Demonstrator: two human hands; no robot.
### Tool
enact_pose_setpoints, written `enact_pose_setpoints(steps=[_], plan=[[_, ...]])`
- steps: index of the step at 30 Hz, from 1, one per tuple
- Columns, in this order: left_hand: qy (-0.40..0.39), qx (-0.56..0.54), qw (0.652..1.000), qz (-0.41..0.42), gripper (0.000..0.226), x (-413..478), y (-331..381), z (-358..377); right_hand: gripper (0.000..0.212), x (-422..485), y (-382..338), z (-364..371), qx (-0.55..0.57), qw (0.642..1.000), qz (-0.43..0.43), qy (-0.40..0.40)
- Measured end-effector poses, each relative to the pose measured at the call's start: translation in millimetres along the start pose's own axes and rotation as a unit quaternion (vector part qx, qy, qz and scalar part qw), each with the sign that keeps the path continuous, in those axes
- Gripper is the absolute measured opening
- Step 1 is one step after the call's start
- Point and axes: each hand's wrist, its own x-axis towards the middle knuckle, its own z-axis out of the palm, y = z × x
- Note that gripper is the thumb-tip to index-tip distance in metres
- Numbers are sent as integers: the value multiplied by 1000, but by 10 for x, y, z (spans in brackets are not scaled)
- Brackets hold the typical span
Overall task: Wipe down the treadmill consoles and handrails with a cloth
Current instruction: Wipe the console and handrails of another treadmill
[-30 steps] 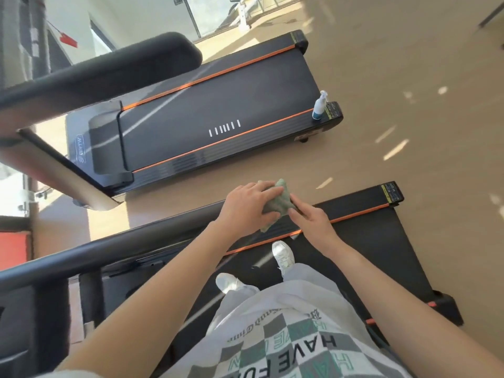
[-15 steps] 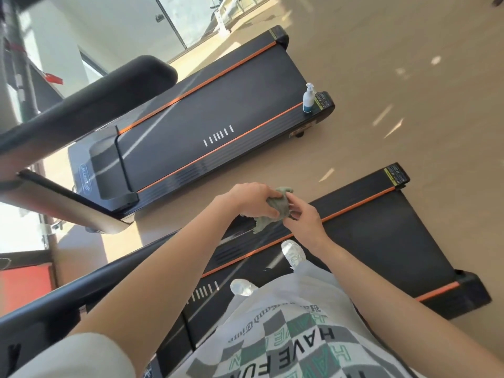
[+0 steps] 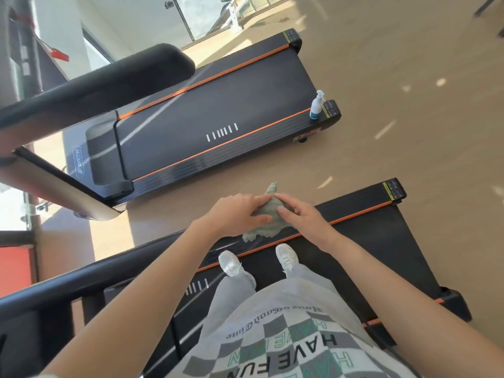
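Viewed from above, a person's left hand (image 3: 234,214) and right hand (image 3: 305,218) meet out in front, each pinching one crumpled green cloth (image 3: 266,226) between fingers and thumb. Beneath the hands are white shoes (image 3: 230,259) on a black treadmill belt (image 3: 368,241). A black handrail (image 3: 81,276) runs left of the hands. Beyond them, a spray bottle (image 3: 316,106) stands upright on the neighbouring treadmill (image 3: 218,105) (at its rear corner).

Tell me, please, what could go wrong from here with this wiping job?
1. The left hand and right hand both hold the crumpled green cloth, so neither grips a black handrail while the white shoes stand on the black treadmill belt; a stumble seems possible.
2. The white spray bottle stands at the rear corner of the neighbouring treadmill and could be knocked off.
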Motion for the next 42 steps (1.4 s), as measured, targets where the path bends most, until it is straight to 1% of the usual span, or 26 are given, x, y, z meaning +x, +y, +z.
enact_pose_setpoints(steps=[2,5,8,9,11,13,17,19,21,22,25,27,30,32,34,35,37,38,39,40,42], plan=[[6,-13,1000,2,63,-81,-173,29,49,34,-60,8,-63,998,-10,-24],[19,-48,999,-3,62,-216,-444,103,53,76,-179,69,-149,988,-14,-42],[38,-147,988,-7,55,-291,-695,190,50,120,-401,144,-233,970,-17,-66],[36,-180,983,-5,54,-301,-770,208,48,145,-485,172,-259,963,-12,-79],[16,-206,978,1,52,-311,-903,229,46,212,-639,230,-304,948,14,-96],[-13,-209,978,1,52,-326,-1011,225,49,302,-760,298,-366,923,39,-114],[-62,-223,973,-6,59,-376,-1210,241,56,486,-921,520,-482,858,67,-165],[-80,-247,966,-5,61,-377,-1284,269,56,540,-955,577,-499,844,77,-182],[-79,-279,957,9,58,-350,-1308,271,53,550,-999,541,-460,862,89,-194],[-69,-301,951,13,51,-326,-1305,267,48,551,-1019,493,-427,878,92,-197],[-1,-348,937,23,12,-249,-1259,214,25,595,-1061,335,-349,917,85,-176],[57,-356,932,34,7,-203,-1239,151,15,673,-1062,263,-337,929,58,-145],[151,-320,935,19,6,-134,-1266,72,19,784,-1049,222,-310,947,19,-78],[188,-284,940,21,8,-124,-1275,51,23,805,-1061,219,-301,952,2,-50],[184,-266,946,35,14,-161,-1253,84,25,773,-1058,214,-316,947,9,-53],[161,-264,950,39,17,-189,-1238,113,24,732,-1048,197,-331,941,28,-69],[80,-285,954,43,18,-239,-1202,181,25,616,-1020,152,-355,923,85,-124],[43,-316,947,42,25,-244,-1185,217,34,569,-984,130,-339,924,112,-139],[26,-355,934,28,37,-233,-1167,251,42,540,-936,111,-309,933,129,-130],[24,-388,921,4,45,-206,-1153,270,43,524,-895,93,-280,945,134,-102],[31,-415,908,-41,49,-105,-1118,268,37,566,-846,74,-254,959,121,-30]])
